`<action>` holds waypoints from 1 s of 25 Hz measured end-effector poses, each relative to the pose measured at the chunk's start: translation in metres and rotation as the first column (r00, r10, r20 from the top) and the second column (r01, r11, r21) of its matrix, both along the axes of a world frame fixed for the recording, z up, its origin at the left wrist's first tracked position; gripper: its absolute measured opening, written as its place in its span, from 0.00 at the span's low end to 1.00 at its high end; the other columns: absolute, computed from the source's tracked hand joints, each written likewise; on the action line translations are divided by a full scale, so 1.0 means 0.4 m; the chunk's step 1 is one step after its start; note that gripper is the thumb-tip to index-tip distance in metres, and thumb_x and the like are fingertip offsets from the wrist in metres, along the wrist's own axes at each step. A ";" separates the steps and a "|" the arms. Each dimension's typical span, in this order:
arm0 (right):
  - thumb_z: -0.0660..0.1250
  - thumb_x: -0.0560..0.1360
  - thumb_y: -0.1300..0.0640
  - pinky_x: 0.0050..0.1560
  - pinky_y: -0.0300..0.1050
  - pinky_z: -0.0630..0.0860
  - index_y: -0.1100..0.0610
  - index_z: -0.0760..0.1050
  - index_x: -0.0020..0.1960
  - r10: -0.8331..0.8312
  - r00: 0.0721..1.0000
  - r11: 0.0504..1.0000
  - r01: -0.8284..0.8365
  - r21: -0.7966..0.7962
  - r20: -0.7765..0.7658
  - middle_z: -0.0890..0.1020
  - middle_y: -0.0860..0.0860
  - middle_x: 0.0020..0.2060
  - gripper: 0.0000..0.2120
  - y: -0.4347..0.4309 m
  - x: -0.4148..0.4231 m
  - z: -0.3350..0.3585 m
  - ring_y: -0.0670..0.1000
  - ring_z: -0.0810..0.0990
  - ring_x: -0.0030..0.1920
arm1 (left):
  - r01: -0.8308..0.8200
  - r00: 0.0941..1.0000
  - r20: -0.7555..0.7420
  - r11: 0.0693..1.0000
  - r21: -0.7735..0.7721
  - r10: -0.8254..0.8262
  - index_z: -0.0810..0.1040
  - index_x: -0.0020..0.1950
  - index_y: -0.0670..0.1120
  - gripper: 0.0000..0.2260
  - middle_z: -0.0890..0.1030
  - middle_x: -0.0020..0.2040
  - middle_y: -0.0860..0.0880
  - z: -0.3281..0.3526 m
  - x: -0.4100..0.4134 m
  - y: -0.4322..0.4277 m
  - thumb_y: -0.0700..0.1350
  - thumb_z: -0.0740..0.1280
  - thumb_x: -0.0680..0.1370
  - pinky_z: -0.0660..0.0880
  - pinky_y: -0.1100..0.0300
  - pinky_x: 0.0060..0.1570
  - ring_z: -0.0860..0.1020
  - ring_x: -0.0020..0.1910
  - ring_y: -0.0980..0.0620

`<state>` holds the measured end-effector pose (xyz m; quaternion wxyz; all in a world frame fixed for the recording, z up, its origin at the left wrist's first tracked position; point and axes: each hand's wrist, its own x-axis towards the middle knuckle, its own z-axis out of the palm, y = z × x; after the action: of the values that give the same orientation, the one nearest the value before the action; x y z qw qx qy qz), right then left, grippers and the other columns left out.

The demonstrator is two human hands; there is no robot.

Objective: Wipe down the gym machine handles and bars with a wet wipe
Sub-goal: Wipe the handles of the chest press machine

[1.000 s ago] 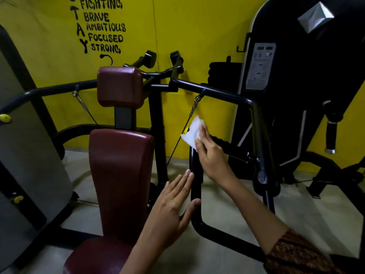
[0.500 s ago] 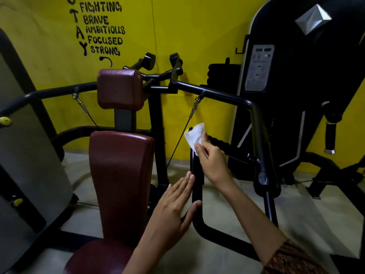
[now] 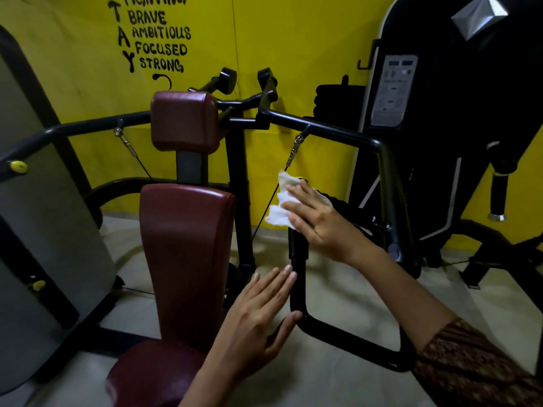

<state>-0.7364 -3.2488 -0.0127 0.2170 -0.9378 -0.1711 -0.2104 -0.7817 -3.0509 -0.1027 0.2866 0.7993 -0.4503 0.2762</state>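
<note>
White wipe (image 3: 277, 211) under right hand (image 3: 320, 227)

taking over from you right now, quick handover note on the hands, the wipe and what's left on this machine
The right hand has its fingers flat, pressing the wet wipe on the top end of the upright handle.
The left hand is open and holds nothing, beside the handle's lower stretch; contact unclear.
Done: the wipe is at the handle's top; nothing shows which other parts are clean.
Left, probably: down the handle, the lower bar, the overhead bar and the far-side bar.
</note>
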 end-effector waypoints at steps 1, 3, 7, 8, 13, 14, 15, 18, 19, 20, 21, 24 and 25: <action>0.52 0.80 0.48 0.72 0.40 0.48 0.58 0.71 0.67 0.036 0.999 0.998 -0.036 -0.056 0.011 0.63 0.53 0.73 0.22 0.000 -0.019 -0.020 0.47 0.47 0.75 | 0.005 1.000 0.012 1.000 0.005 -0.005 0.63 0.72 0.45 0.23 0.68 0.71 0.50 -0.004 -0.002 0.005 0.55 0.58 0.80 0.63 0.55 0.68 0.64 0.71 0.55; 0.51 0.80 0.48 0.74 0.45 0.51 0.60 0.71 0.66 0.172 0.981 0.970 -0.153 -0.191 0.086 0.67 0.55 0.71 0.22 0.002 -0.075 -0.064 0.50 0.51 0.75 | 0.008 1.000 0.028 1.000 0.008 -0.008 0.63 0.71 0.46 0.24 0.70 0.69 0.50 -0.013 -0.005 0.013 0.55 0.60 0.79 0.65 0.54 0.67 0.66 0.70 0.54; 0.49 0.81 0.46 0.73 0.47 0.56 0.58 0.73 0.65 0.248 0.965 0.917 -0.206 -0.341 0.085 0.69 0.55 0.69 0.24 -0.029 -0.050 -0.026 0.52 0.58 0.74 | 0.003 0.999 0.052 1.000 0.006 -0.003 0.65 0.70 0.47 0.23 0.71 0.68 0.50 -0.006 0.000 0.014 0.56 0.61 0.78 0.66 0.55 0.66 0.68 0.69 0.55; 0.48 0.80 0.43 0.73 0.47 0.56 0.56 0.72 0.66 0.172 0.983 0.947 -0.145 -0.288 0.071 0.67 0.54 0.71 0.25 -0.028 -0.033 -0.007 0.50 0.56 0.74 | 0.002 0.998 0.057 1.000 0.016 -0.003 0.66 0.69 0.47 0.23 0.71 0.68 0.51 0.000 0.003 0.016 0.56 0.61 0.78 0.65 0.55 0.67 0.67 0.69 0.54; 0.49 0.80 0.45 0.74 0.41 0.49 0.60 0.76 0.60 0.118 0.989 0.962 -0.093 -0.258 0.083 0.71 0.55 0.67 0.25 0.014 -0.064 -0.034 0.50 0.56 0.74 | 0.015 0.999 0.036 0.999 0.050 -0.017 0.66 0.70 0.47 0.24 0.69 0.70 0.50 0.012 0.010 0.019 0.57 0.61 0.77 0.63 0.55 0.68 0.65 0.71 0.54; 0.48 0.81 0.46 0.74 0.44 0.50 0.60 0.77 0.56 0.177 0.978 0.924 -0.128 -0.359 0.108 0.75 0.56 0.64 0.24 0.018 -0.083 -0.048 0.51 0.60 0.72 | 0.018 0.999 0.029 0.999 0.051 -0.020 0.66 0.70 0.47 0.25 0.69 0.70 0.50 0.011 0.009 0.018 0.57 0.62 0.77 0.63 0.55 0.68 0.65 0.71 0.55; 0.48 0.81 0.47 0.73 0.46 0.52 0.60 0.78 0.53 0.218 0.968 0.892 -0.146 -0.428 0.124 0.76 0.56 0.62 0.24 0.014 -0.085 -0.049 0.53 0.63 0.71 | 0.021 0.999 0.023 0.998 0.051 -0.023 0.66 0.70 0.47 0.25 0.69 0.70 0.50 0.011 0.010 0.018 0.56 0.62 0.77 0.63 0.54 0.68 0.65 0.71 0.55; 0.51 0.79 0.49 0.71 0.49 0.51 0.61 0.77 0.55 0.095 0.992 0.930 -0.058 -0.364 0.086 0.73 0.58 0.65 0.22 0.019 -0.022 -0.008 0.55 0.61 0.72 | 0.027 0.999 0.023 0.998 0.049 -0.028 0.65 0.70 0.47 0.25 0.69 0.70 0.49 0.015 0.014 0.019 0.56 0.63 0.76 0.64 0.53 0.67 0.66 0.70 0.53; 0.51 0.79 0.50 0.71 0.49 0.51 0.62 0.76 0.58 0.020 0.999 0.967 -0.009 -0.255 0.041 0.68 0.57 0.69 0.21 0.026 0.002 0.007 0.54 0.55 0.74 | 0.028 0.999 0.022 0.998 0.047 -0.029 0.65 0.70 0.47 0.26 0.69 0.70 0.49 0.015 0.014 0.019 0.56 0.63 0.76 0.64 0.53 0.67 0.66 0.70 0.53; 0.52 0.80 0.51 0.71 0.50 0.50 0.62 0.74 0.61 -0.045 0.999 0.990 0.042 -0.131 -0.021 0.62 0.55 0.73 0.20 0.037 0.019 0.022 0.52 0.49 0.75 | 0.031 0.999 0.018 0.999 0.043 -0.032 0.65 0.70 0.47 0.26 0.69 0.70 0.50 0.015 0.013 0.020 0.56 0.63 0.76 0.64 0.53 0.67 0.66 0.70 0.53; 0.53 0.81 0.54 0.72 0.50 0.48 0.63 0.70 0.65 -0.098 0.991 0.995 0.097 -0.017 -0.086 0.55 0.54 0.75 0.19 0.051 0.030 0.032 0.50 0.44 0.76 | 0.034 0.999 0.014 0.999 0.038 -0.034 0.65 0.70 0.47 0.25 0.69 0.70 0.50 0.016 0.012 0.020 0.56 0.63 0.76 0.64 0.54 0.67 0.66 0.70 0.53; 0.51 0.82 0.58 0.70 0.38 0.45 0.62 0.51 0.75 -0.225 0.964 0.936 0.254 0.245 -0.142 0.43 0.54 0.76 0.23 0.094 0.022 0.032 0.52 0.43 0.76 | 0.038 0.999 0.004 0.999 0.036 -0.038 0.66 0.70 0.47 0.25 0.69 0.70 0.50 0.014 0.013 0.018 0.57 0.62 0.77 0.64 0.54 0.67 0.66 0.70 0.53; 0.51 0.82 0.59 0.68 0.33 0.47 0.61 0.48 0.76 -0.247 0.958 0.910 0.280 0.305 -0.143 0.43 0.54 0.76 0.24 0.104 0.008 0.028 0.52 0.45 0.76 | 0.035 0.999 -0.002 0.999 0.037 -0.035 0.66 0.70 0.46 0.25 0.69 0.70 0.50 0.013 0.012 0.017 0.56 0.62 0.77 0.64 0.53 0.67 0.67 0.70 0.53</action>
<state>-0.7332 -3.2070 -0.0016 0.3450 -0.9136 0.0048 -0.2150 -0.7768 -3.0442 -0.0976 0.2767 0.7965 -0.4693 0.2622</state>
